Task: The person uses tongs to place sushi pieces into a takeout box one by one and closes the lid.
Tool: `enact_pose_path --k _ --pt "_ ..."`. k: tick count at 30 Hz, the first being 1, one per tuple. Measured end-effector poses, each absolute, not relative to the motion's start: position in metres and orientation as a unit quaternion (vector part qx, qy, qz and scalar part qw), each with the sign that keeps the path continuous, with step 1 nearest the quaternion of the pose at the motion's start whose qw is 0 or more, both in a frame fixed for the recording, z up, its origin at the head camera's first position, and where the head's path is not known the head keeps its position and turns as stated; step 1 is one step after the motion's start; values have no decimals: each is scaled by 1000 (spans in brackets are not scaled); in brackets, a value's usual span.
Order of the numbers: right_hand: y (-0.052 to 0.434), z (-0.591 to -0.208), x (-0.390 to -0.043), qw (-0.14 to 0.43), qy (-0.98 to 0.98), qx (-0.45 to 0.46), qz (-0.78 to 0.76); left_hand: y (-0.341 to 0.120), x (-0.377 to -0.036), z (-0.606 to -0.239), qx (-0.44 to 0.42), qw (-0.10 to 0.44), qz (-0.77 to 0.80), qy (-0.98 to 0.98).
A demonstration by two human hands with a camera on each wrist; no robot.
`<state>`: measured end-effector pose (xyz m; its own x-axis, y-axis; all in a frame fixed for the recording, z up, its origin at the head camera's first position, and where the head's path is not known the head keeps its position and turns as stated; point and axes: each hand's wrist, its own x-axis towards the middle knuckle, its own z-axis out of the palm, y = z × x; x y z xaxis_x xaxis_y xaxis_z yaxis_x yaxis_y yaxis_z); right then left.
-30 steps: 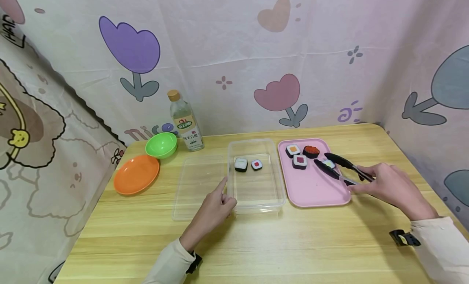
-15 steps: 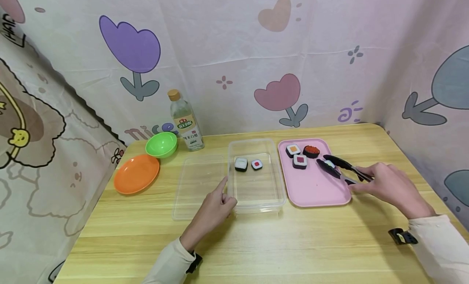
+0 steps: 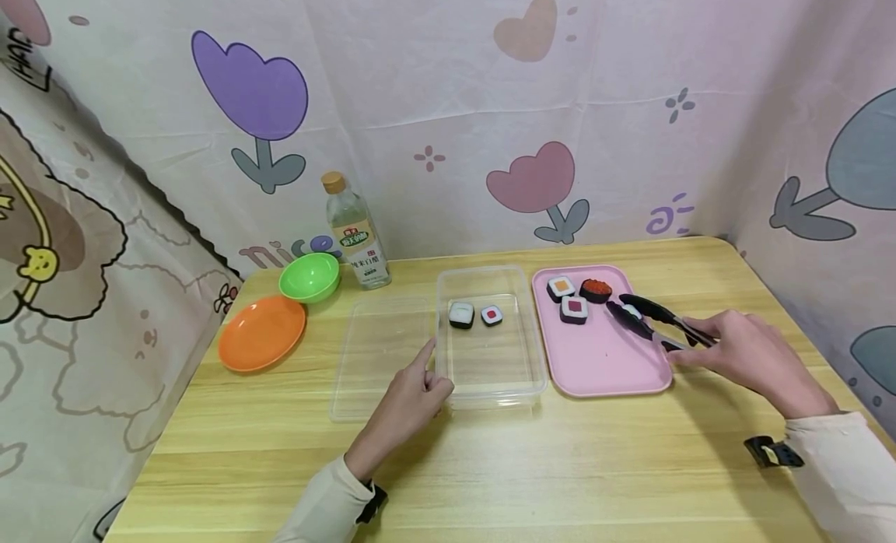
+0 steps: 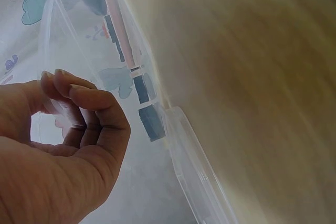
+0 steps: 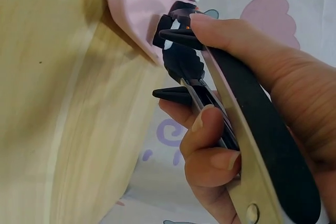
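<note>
My right hand [image 3: 745, 360] grips black-and-steel tongs [image 3: 661, 317] over the right part of a pink tray [image 3: 602, 368]. The tong tips stand on both sides of a sushi piece [image 3: 631, 310], which they partly hide. In the right wrist view, the thumb lies on one arm of the tongs [image 5: 231, 87] and curled fingers on the other. My left hand [image 3: 406, 399] is at the left rim of a clear plastic container [image 3: 490, 372], index finger along the side and thumb at the rim. Inside it are a white-topped sushi piece [image 3: 461, 315] and a smaller red-centred sushi piece [image 3: 491, 315].
Three more sushi pieces [image 3: 574, 310] sit at the tray's back left. A clear lid [image 3: 381, 356] lies left of the container. Farther left are an orange plate [image 3: 260, 334], a green bowl [image 3: 308, 278] and a glass bottle [image 3: 357, 239]. A patterned cloth [image 3: 420, 99] hangs behind the table.
The tong tips have drawn closer together around the sushi piece at the tray's right side. My left hand and the container have stayed in place.
</note>
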<state>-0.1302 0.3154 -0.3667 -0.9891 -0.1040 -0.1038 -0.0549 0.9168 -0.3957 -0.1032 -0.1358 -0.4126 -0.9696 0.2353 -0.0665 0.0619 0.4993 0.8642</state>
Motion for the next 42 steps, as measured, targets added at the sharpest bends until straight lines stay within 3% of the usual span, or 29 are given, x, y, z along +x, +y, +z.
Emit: enact_pose_path --k 22,30,42 --pt "303 -326 -137 49 980 -50 -185 -135 -105 -414 83 86 485 866" --pt "276 -308 -146 21 983 -87 -162 -136 -105 -415 82 86 487 865" --pt "221 -291 -156 22 974 -146 -174 -137 -106 -414 86 92 494 860"
